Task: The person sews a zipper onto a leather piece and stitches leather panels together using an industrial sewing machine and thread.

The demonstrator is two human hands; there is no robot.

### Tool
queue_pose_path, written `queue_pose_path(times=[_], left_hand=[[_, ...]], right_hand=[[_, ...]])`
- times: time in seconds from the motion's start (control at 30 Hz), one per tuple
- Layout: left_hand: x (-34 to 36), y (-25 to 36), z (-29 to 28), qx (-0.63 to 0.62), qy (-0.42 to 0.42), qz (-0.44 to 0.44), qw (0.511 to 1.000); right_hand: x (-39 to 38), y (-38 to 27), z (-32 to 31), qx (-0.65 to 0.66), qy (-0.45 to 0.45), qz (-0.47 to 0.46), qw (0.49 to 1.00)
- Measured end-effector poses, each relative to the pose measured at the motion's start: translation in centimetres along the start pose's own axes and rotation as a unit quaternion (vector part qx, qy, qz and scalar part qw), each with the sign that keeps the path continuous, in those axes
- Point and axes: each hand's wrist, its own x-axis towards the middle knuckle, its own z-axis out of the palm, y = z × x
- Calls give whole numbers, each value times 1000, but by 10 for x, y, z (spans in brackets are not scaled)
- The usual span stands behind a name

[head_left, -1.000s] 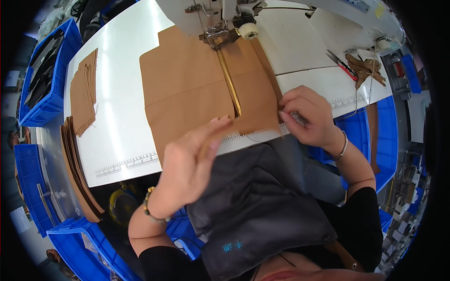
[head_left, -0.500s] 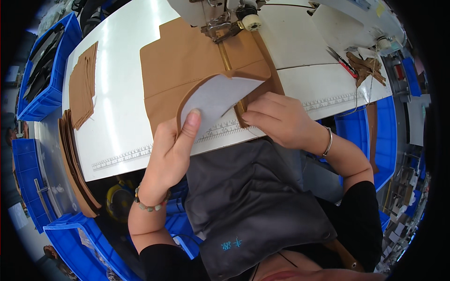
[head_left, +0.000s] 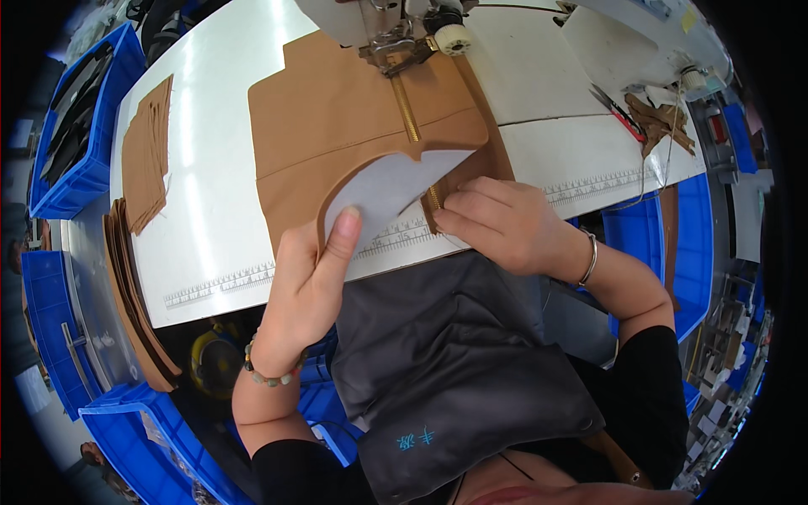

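A tan leather-like panel (head_left: 328, 109) lies on the white table under the head of a sewing machine (head_left: 391, 46). Along it runs a zipper (head_left: 406, 109) with gold teeth, reaching up beneath the machine's foot. My left hand (head_left: 316, 265) grips the panel's near edge, thumb on top, and the edge curls up to bare its pale grey backing (head_left: 387, 185). With fingers pinched, my right hand (head_left: 505, 223) holds the zipper's near end, by the table's front edge. Its fingertips partly hide the tape there.
A stack of tan pieces (head_left: 147, 156) lies at left, with longer strips (head_left: 135, 295) hanging over the edge. Red-handled scissors (head_left: 619, 114) and tan scraps (head_left: 661, 122) lie at right. Blue crates (head_left: 101, 139) flank the table. A printed ruler (head_left: 219, 286) follows the front edge.
The panel has shifted very slightly to the left, its raised edge a little lower. My right hand has moved slightly down at the zipper's end; my left keeps its grip.
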Motion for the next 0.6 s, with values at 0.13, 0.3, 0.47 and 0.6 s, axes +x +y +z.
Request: queue_pose_path(times=[0.13, 0.3, 0.47, 0.6], left_hand=[[-2, 1, 0, 6, 1, 3, 1000], [-2, 1, 4, -31, 4, 24, 999], [-10, 3, 13, 203, -93, 137, 965], [-19, -5, 36, 370, -42, 204, 905]], right_hand=[[-1, 1, 0, -6, -13, -6, 1000], [-6, -4, 1, -13, -26, -20, 999], [-24, -20, 5, 57, 16, 50, 997], [-36, -34, 9, 48, -15, 99, 994]])
